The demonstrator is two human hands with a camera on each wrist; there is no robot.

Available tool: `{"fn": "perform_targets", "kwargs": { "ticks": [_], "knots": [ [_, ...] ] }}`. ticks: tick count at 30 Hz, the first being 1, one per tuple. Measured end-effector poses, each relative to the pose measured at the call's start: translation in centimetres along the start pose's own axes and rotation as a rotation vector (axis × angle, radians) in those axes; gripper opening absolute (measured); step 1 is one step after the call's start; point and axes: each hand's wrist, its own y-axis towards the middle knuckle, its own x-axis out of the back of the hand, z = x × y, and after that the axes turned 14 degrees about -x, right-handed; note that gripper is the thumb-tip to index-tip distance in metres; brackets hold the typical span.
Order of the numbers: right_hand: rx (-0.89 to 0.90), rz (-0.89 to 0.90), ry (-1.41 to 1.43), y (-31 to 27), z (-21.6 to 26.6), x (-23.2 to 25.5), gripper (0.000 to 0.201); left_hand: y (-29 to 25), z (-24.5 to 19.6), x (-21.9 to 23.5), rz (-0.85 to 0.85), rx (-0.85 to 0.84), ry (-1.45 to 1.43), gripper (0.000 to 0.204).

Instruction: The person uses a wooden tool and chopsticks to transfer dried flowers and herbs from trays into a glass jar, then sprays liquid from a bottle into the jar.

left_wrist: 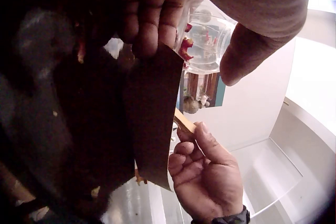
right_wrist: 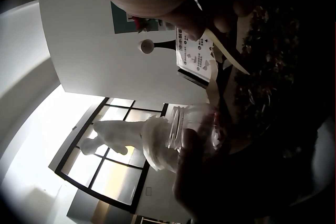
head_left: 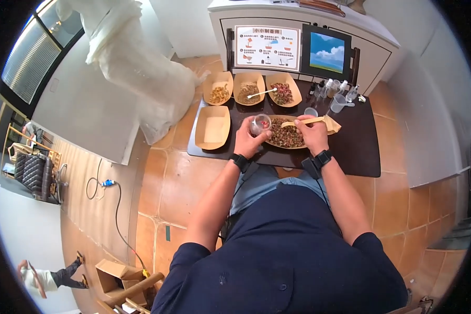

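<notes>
My left hand grips a clear round jar at the left end of a paper tray filled with mixed dried petals and herbs. Red petal pieces show inside the jar in the left wrist view. Between the fingers and thumb of my right hand is a light wooden spoon or stick, its far end over the mixture. In the right wrist view the wooden tool reaches toward the herbs, with the jar below it.
Three paper trays of dried flowers line the back of the dark table. A tray without contents lies at left. Small bottles, a measuring cup and a small cup stand at right. A white stick crosses two trays.
</notes>
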Motion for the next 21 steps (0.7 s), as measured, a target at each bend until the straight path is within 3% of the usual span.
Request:
{"fn": "perform_targets", "kwargs": {
  "ticks": [5,13,21],
  "knots": [
    [0.109,-0.054,-0.036,0.4,0.2,0.0,0.015,0.0,1.4,-0.3,-0.026,-0.020,-0.016,0.070],
    [0.112,-0.053,-0.104,0.7,-0.6,-0.6,0.015,0.0,1.2,-0.2,-0.055,-0.027,0.023,0.072],
    [0.147,-0.087,0.007,-0.6,2.5,0.5,0.015,0.0,0.8,0.0,-0.008,0.000,-0.032,0.067]
  ]
}}
